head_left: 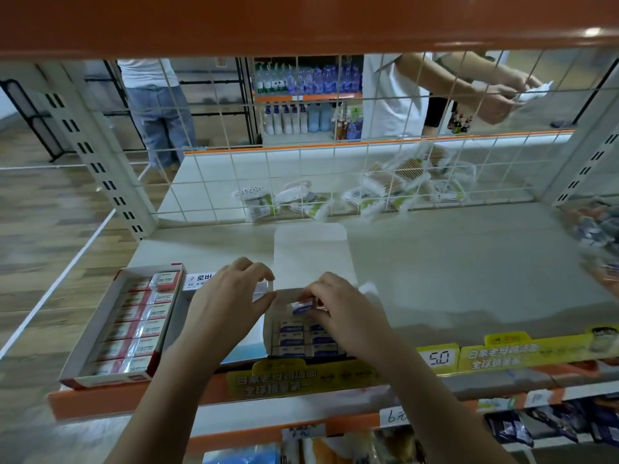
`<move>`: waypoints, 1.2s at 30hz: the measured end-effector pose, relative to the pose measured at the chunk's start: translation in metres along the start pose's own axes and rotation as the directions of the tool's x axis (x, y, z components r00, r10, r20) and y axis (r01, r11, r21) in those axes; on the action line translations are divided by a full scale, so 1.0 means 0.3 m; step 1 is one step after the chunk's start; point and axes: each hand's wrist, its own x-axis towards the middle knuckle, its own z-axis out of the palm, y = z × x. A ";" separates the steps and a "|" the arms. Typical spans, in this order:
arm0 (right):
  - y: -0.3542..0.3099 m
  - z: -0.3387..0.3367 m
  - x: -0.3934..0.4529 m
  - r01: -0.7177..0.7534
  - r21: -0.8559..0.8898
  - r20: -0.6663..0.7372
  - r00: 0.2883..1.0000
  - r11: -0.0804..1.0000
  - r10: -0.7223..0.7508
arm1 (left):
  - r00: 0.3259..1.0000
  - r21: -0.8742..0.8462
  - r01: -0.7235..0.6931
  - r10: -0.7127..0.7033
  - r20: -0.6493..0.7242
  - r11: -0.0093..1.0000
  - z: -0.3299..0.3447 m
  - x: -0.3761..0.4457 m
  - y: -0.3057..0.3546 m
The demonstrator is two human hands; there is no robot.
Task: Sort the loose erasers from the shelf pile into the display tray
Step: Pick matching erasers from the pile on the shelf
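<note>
A white display tray (269, 333) with its lid flap standing open sits at the shelf's front edge, holding rows of blue-and-white erasers (292, 339). My right hand (345, 313) pinches one blue-and-white eraser (300, 308) over the tray's back end. My left hand (231, 296) is curled around the tray's upper left corner, thumb and fingers on its white side flap. My right hand hides part of the tray's right side.
A red-and-white box of erasers (132, 324) lies left of the tray. Behind a wire grid (301, 169), packets (385, 189) lie scattered on the far shelf. Dark packets (599, 229) pile at the right. Yellow price tags (438, 358) line the shelf edge. People stand beyond.
</note>
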 end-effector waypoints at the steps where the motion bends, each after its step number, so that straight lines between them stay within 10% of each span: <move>1: -0.003 0.011 0.003 0.005 -0.009 0.006 1.000 1.000 -0.005 | 1.000 -0.012 0.019 -0.019 -0.009 1.000 0.004 -0.006 -0.003; 36: -0.046 0.045 0.082 0.163 -0.256 0.221 0.969 0.953 -0.106 | 0.994 -0.129 0.106 -0.101 0.045 0.986 0.045 -0.036 -0.065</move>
